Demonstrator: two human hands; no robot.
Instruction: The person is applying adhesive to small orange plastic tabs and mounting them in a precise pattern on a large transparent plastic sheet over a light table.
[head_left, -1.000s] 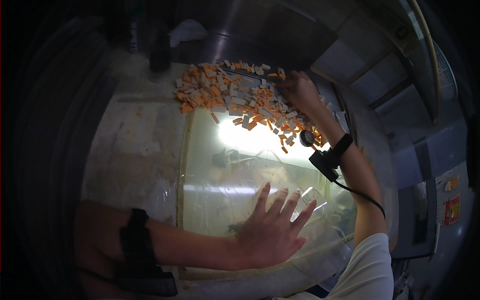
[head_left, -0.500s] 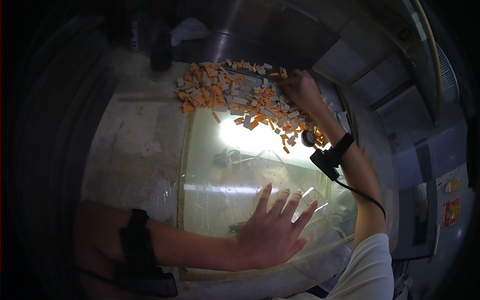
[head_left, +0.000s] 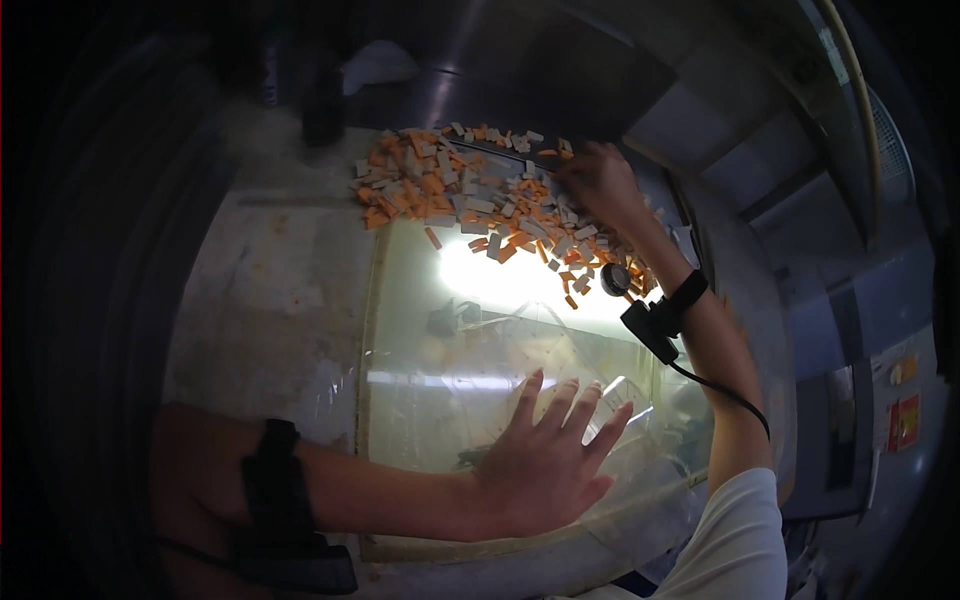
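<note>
My left hand (head_left: 545, 465) lies flat on a pale, lit glass panel (head_left: 410, 420), fingers spread, holding nothing. Beneath its fingertips is a clear sheet (head_left: 500, 380) marked with thin lines and small dots. Beyond the panel's bright part, a heap of small orange and white blocks (head_left: 440, 185) spreads across the far side. At the heap's far right, my right hand (head_left: 600, 185) reaches in among the blocks, its fingers bent toward the left. Blur and dim light hide whether anything is between those fingers.
A small round dark-rimmed object (head_left: 615, 280) sits at the heap's near right edge, beside my right forearm. Black straps with devices (head_left: 655, 325) and a cable are on my forearms. A dark container (head_left: 322, 118) and a crumpled white item (head_left: 378, 65) stand at the far left.
My right hand shifts very slightly among the blocks at the far right. My left hand keeps its place on the panel.
</note>
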